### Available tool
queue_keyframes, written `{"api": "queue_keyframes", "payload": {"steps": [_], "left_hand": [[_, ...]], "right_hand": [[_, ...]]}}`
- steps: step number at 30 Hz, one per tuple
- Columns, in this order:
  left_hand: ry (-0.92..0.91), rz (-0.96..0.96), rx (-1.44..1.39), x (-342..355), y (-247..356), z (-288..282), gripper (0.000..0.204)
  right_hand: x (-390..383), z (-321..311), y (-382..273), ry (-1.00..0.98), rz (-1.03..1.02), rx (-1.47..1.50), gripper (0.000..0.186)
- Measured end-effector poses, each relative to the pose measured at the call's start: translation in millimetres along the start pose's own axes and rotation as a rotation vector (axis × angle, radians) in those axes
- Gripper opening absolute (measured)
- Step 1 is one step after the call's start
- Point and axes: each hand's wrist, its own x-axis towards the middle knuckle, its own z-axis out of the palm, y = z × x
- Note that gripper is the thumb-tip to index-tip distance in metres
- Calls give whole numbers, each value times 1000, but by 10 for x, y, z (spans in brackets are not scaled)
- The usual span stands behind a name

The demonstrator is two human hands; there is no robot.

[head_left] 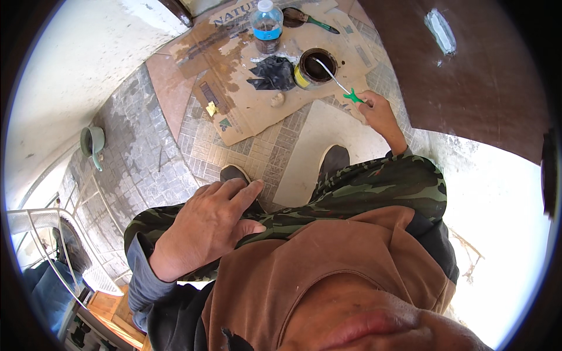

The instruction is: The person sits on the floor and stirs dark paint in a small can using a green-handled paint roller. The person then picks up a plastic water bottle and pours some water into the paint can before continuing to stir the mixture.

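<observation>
My right hand (377, 114) grips a green-handled tool (353, 96) with a thin, pale rod. Its rod slants into an open can (303, 77) of dark brown paint, so the far end is hidden. The can stands on flattened cardboard (254, 114), beside a crumpled black plastic bag (273, 74). My left hand (208, 225) is empty, with its fingers extended and thumb apart, over my left thigh in camouflage trousers (374, 190).
Behind the can are a clear bottle (267, 32) with dark liquid and a green-handled paintbrush (319, 23). A brown panel (477, 76) rises at right. At left are a pale green dipper (92, 145) and a white metal rack (44, 219).
</observation>
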Motion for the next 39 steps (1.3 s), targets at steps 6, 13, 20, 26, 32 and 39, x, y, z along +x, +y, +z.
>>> {"api": "queue_keyframes", "payload": {"steps": [6,13,20,26,32,39], "left_hand": [[-10,-11,1,-2,8,11,72],[0,-3,17,-3,2,9,72],[-10,-12,-3,-25,-1,17,73],[-14,-3,-9,-17,-11,9,73],[-14,-14,-11,-6,0,17,73],[-28,-18,0,32,-2,5,73]], "right_hand": [[-121,-206,-159,-141,345,269,27],[-80,-129,-121,-47,181,61,25],[-252,-185,-213,-101,391,343,27],[-393,380,142,63,272,398,23],[-381,570,363,54,277,412,19],[-323,428,418,53,193,313,21]]}}
